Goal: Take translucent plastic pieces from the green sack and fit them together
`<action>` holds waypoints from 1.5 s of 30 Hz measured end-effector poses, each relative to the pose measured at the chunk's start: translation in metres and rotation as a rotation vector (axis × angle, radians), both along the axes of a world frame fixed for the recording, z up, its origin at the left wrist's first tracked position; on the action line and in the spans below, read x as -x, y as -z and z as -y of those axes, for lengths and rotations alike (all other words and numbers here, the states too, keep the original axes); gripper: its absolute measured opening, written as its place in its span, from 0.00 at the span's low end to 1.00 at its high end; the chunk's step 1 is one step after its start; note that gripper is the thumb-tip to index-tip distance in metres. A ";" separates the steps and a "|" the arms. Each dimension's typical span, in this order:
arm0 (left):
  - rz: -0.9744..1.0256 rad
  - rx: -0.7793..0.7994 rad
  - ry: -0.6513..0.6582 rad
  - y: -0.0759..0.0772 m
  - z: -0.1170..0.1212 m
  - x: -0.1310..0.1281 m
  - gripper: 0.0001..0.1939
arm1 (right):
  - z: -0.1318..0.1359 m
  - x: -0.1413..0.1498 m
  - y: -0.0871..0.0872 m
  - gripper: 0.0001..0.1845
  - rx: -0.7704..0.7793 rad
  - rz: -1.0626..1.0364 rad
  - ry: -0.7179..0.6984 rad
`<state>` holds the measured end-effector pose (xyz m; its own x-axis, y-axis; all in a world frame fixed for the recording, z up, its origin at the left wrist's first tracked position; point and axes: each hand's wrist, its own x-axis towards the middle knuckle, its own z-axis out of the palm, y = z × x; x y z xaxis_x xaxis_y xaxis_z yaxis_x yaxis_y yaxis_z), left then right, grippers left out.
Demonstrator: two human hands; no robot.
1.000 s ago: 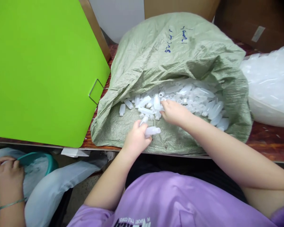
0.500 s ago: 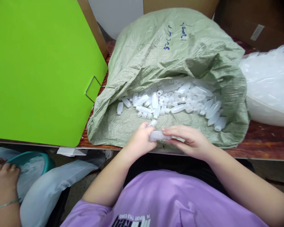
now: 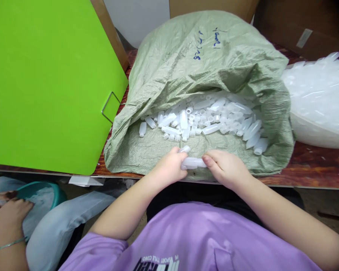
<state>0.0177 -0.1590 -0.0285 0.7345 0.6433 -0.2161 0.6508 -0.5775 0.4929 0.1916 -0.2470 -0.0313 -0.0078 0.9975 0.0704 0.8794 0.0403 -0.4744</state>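
Between my hands lies a small translucent white plastic bottle (image 3: 192, 163), held level in front of the sack's mouth. My left hand (image 3: 171, 166) is closed around its left end. A second small bottle (image 3: 185, 149) pokes out above the left thumb and forefinger. My right hand (image 3: 228, 168) pinches the right end of the first bottle with thumb and fingers, which hide that end. Behind both hands, a pale green woven sack (image 3: 169, 64) lies open, with a heap of similar little bottles (image 3: 209, 116) inside.
A bright green board (image 3: 51, 82) with a wire handle stands at left. On the right, a clear bag (image 3: 319, 101) bulges with white plastic pieces. Cardboard boxes (image 3: 293, 30) are behind. At lower left, a co-worker's hands (image 3: 9, 212) are over a teal basin (image 3: 58, 195).
My right fingers have gone from loosely spread at the bottle's end to a firm pinch on it. The bottle has shifted slightly right. The co-worker's hands have moved right over the basin.
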 end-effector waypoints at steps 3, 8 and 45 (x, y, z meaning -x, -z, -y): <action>-0.005 -0.046 -0.021 0.004 -0.003 0.002 0.10 | 0.004 0.001 0.005 0.20 -0.098 -0.061 -0.069; -0.033 -0.105 -0.013 0.009 -0.004 0.004 0.12 | 0.005 0.002 0.011 0.20 0.068 -0.088 0.005; 1.194 1.482 -0.889 -0.005 -0.006 0.006 0.09 | -0.106 -0.018 0.016 0.14 0.122 0.356 0.073</action>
